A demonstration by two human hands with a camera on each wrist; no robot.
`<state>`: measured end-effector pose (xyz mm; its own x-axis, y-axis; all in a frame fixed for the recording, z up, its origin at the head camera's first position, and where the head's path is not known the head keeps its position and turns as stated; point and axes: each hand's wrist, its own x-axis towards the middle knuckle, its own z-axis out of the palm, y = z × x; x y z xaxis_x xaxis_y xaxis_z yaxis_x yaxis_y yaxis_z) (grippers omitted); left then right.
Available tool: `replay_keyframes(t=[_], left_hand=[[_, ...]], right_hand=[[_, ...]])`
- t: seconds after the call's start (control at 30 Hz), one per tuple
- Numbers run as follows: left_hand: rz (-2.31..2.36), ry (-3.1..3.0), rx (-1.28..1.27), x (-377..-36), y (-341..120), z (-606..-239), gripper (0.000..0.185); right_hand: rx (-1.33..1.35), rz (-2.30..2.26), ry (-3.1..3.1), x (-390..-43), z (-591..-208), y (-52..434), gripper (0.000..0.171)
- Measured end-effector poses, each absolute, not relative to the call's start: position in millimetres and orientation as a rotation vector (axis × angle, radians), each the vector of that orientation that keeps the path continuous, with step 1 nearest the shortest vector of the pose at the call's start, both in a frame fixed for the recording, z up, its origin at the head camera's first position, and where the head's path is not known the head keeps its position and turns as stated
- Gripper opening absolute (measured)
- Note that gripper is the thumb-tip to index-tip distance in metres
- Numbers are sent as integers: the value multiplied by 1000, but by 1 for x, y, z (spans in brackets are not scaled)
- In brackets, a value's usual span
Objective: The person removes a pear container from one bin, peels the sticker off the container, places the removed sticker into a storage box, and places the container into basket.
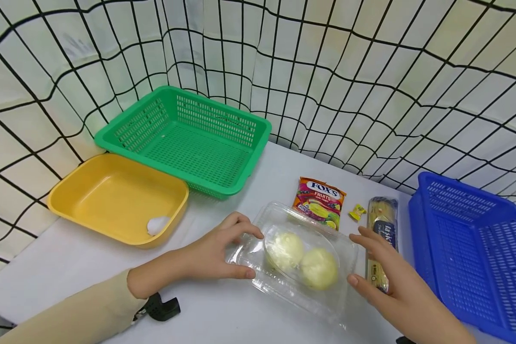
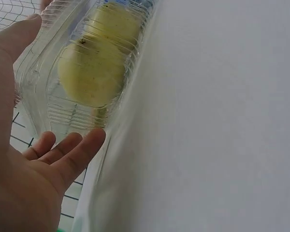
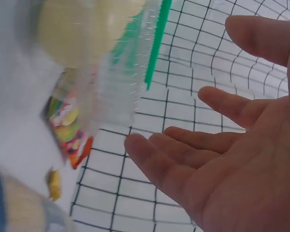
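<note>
over at the table's [image 1: 258, 315] far left edge there's a yellow tub [image 1: 112, 196] with a white ball [image 1: 156, 224] in its near corner, and a green basket [image 1: 189, 138] sits right behind it. moving right, the left hand [image 1: 210, 253] has its fingers and thumb on the left end of a clear clamshell box [image 1: 296, 258], which sits flat near the front edge of the table, roughly mid-table. the wrist view shows those fingers fairly straight against the plastic, touching more than clamping. inside are two pale yellow round fruits [image 1: 301, 260], side by side. behind the box is a fox's candy bag [image 1: 320, 200], then a small yellow wrapped candy [image 1: 357, 211] and a long pasta packet [image 1: 380, 239]. the right hand [image 1: 391, 282] is spread out with its fingers straight, just off the box's right end, not quite touching as far as i can tell. a blue basket [image 1: 477, 248] fills the right edge.

my guess: the box is thin, slick and flexy, light itself but weighted by the fruit, so grab both short ends and support underneath or it'll bow.
</note>
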<state>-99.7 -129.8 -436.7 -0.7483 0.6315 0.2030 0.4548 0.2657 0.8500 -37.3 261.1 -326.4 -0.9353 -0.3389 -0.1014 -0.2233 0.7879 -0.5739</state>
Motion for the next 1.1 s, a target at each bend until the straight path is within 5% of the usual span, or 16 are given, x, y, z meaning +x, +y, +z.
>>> replay_keyframes(t=[0.33,0.6,0.87,1.1], left_hand=[[1539,2320,929,-100,-140,-437,67],[1613,2245,889,-101,-143,-437,72],[1699,2155,794,-104,-141,-438,104],[1754,2081,783,-106,-140,-437,105]], right_hand=[[-138,-1138,2433,-26,-373,276,104],[-282,-1187,2421,-28,-385,274,103],[-413,-1183,2434,-29,-391,277,109],[-350,-1357,2208,-30,-397,277,111]])
